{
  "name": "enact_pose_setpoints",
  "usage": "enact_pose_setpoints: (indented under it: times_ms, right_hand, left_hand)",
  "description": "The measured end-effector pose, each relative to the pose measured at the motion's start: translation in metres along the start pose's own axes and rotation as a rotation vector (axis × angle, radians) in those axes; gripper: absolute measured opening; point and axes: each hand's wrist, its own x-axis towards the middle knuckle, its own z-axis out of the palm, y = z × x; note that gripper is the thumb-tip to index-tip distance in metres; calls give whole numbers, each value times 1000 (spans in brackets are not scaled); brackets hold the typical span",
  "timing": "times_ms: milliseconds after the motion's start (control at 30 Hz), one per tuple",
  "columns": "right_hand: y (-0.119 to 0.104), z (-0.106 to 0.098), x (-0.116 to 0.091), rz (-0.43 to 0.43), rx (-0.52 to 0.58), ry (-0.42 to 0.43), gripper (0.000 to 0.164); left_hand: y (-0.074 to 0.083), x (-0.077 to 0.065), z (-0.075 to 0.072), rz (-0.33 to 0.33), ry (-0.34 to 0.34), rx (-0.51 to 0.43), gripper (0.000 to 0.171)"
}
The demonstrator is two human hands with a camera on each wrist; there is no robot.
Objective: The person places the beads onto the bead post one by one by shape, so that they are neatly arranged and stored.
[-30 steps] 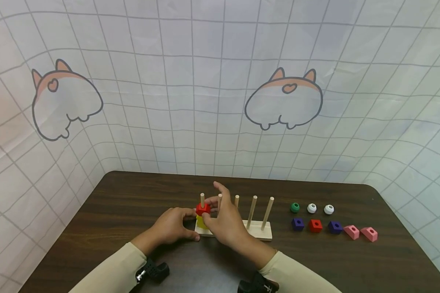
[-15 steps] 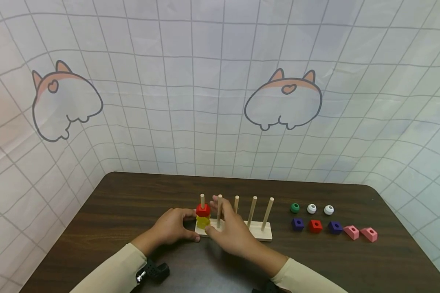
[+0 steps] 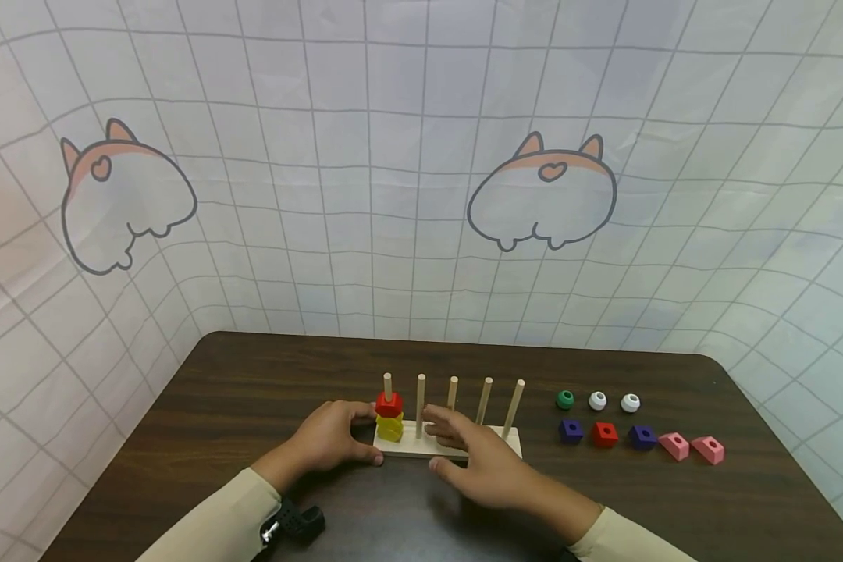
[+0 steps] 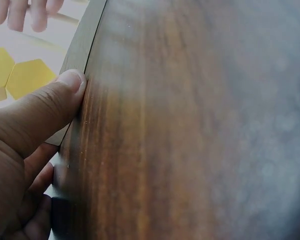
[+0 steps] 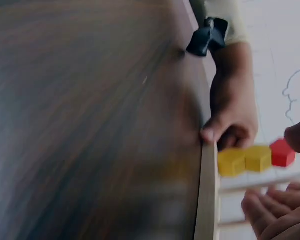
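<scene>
- Pegboard (image 3: 410, 448), centre of the table (image 3: 253, 390), left end pinched by the left hand (image 3: 326, 435)!
- Right hand (image 3: 492, 464) spread, empty, near the pegs (image 3: 421, 400).
- One careless sweep could clip a peg, jolting the stacked blocks (image 3: 389, 422).

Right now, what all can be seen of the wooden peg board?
The peg board is a long base of what looks like pale wood, with five round pegs in a row. It lies flat on the dark table. Its leftmost peg carries two yellow pieces with a red piece above; the others show none. The left hand grips the left end, thumb at the near corner. The right hand hides part of the board; contact is unclear.
</scene>
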Motion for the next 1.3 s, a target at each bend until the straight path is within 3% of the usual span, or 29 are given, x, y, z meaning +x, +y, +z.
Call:
enact_pose_setpoints:
  times_ms: [267,733,1067,1300]
  right_hand:
    - [25,-27,-24,-70,-31,31,39]
    - [57,-83,-65,12,-175,183,18]
    - [78,-117,-86,47,-425,295,31]
    - [94,-128,-89,41,-513,276,36]
  left_hand:
    - [0,0,1,9,1,2,71]
    - [2,-1,1,-9,3,17,70]
    - [2,0,0,-7,4,10,71]
    - [3,-1,-1,-17,-1,10,71]
